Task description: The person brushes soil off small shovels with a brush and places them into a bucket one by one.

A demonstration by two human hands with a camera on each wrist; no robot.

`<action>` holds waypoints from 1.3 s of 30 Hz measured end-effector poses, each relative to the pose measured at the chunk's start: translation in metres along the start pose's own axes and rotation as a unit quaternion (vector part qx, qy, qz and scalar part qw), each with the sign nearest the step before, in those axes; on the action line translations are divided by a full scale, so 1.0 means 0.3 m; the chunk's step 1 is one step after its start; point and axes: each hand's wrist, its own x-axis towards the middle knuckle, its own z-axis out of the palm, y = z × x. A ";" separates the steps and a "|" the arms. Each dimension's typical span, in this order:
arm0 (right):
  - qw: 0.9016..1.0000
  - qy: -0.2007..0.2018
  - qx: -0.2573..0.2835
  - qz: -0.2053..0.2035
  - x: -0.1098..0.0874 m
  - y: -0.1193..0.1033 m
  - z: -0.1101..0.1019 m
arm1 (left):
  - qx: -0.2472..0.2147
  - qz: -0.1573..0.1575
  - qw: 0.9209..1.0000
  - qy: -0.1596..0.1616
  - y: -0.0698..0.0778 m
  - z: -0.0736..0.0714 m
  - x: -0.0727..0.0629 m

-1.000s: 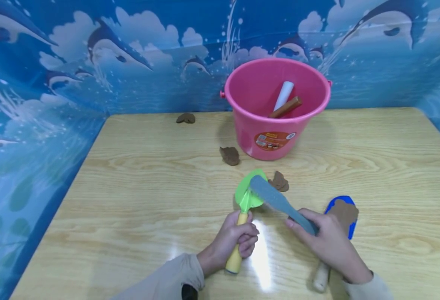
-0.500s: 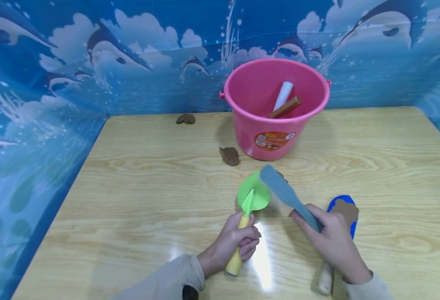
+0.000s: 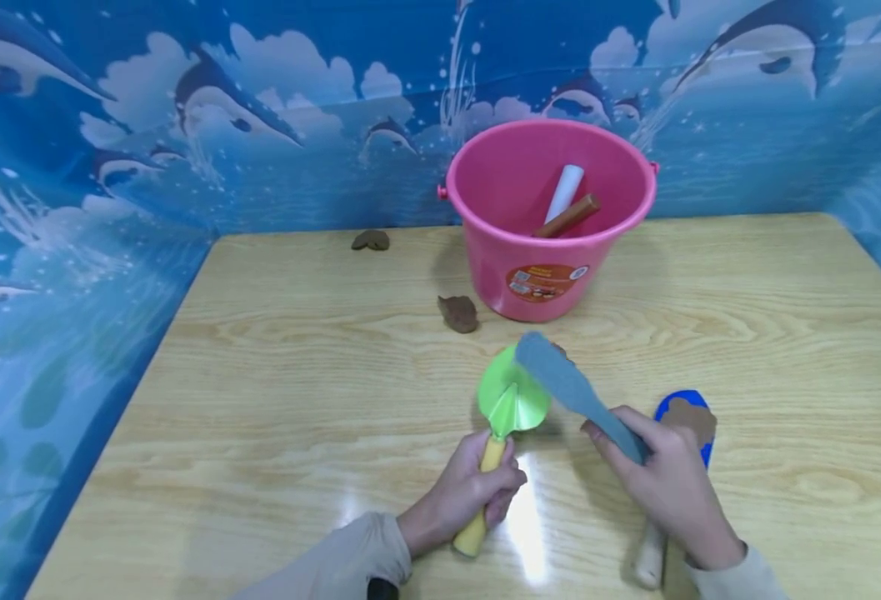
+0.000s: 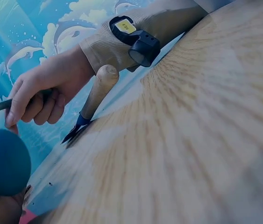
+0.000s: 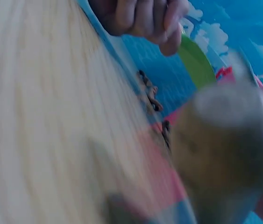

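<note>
My left hand (image 3: 464, 492) grips the yellow handle of a toy shovel with a round green blade (image 3: 513, 400); the blue end of its handle (image 4: 5, 161) looms close in the left wrist view. In my right hand (image 3: 668, 487) is a grey-blue spatula (image 3: 560, 379), pinched between thumb and fingers, its flat tip overlapping the upper right of the green blade. Under that hand lies a second shovel (image 4: 101, 91), with a wooden handle and a blue blade (image 3: 683, 395) bearing flattened brown clay (image 3: 691, 419). Another clay lump (image 3: 560, 350) shows only partly behind the spatula.
A pink bucket (image 3: 541, 258) stands at the back, holding a white cylinder (image 3: 564, 190) and a brown stick (image 3: 569, 217). Brown clay pieces lie left of it, one near its base (image 3: 458, 313) and one at the back edge (image 3: 370, 240). A dolphin-printed curtain (image 3: 297, 167) encloses the table.
The spatula has moved right and slightly up, from across the green blade to its upper right edge. The green shovel has shifted slightly right, showing more of its blade.
</note>
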 end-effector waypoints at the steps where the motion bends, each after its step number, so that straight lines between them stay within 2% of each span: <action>1: 0.999 -0.010 0.013 -0.028 -0.001 -0.001 0.005 | 0.000 -0.004 1.000 0.002 0.001 0.000 0.000; 3: 0.998 -0.026 0.017 -0.062 -0.002 0.000 0.013 | 0.003 -0.009 1.000 0.004 0.002 0.000 0.002; 4: 0.998 -0.027 0.007 -0.061 -0.002 0.002 0.016 | 0.005 -0.011 1.000 0.005 0.002 0.000 0.002; 7: 0.999 -0.013 -0.040 0.011 -0.001 0.003 0.011 | 0.011 -0.016 1.000 0.008 0.002 -0.001 0.002; 10: 0.994 0.006 -0.066 0.088 0.001 0.004 -0.005 | 0.015 -0.016 1.000 0.009 0.001 -0.002 0.002; 12: 0.994 0.007 -0.047 0.098 0.000 0.001 -0.011 | 0.018 -0.018 1.000 0.011 0.001 -0.002 0.002; 14: 0.998 0.005 -0.015 0.058 0.000 -0.004 -0.008 | 0.019 -0.020 1.000 0.012 0.001 -0.002 0.002; 17: 0.999 -0.038 0.026 -0.021 -0.003 -0.013 0.009 | 0.018 -0.028 0.999 0.017 0.004 -0.002 0.005; 19: 0.996 -0.064 0.018 -0.053 -0.004 -0.017 0.017 | 0.015 -0.031 0.999 0.020 0.005 -0.001 0.006; 22: 0.996 -0.070 0.000 -0.062 -0.003 -0.019 0.018 | 0.012 -0.033 0.999 0.019 0.006 0.000 0.006; 24: 0.996 -0.046 -0.006 -0.071 0.000 -0.018 0.013 | 0.014 -0.031 0.999 0.017 0.006 0.000 0.004; 29: 0.992 0.002 0.032 -0.119 0.008 -0.018 0.019 | 0.024 -0.032 0.999 0.014 0.007 0.003 0.001; 33: 0.987 -0.021 0.059 -0.150 0.006 -0.030 0.034 | 0.026 -0.034 0.999 0.019 0.007 0.006 0.003; 36: 0.988 -0.037 0.053 -0.141 0.007 -0.034 0.035 | 0.041 -0.029 0.998 0.023 0.002 0.006 0.001; 39: 0.993 -0.022 0.032 -0.110 0.009 -0.027 0.026 | 0.065 -0.015 0.997 0.023 -0.004 0.005 -0.002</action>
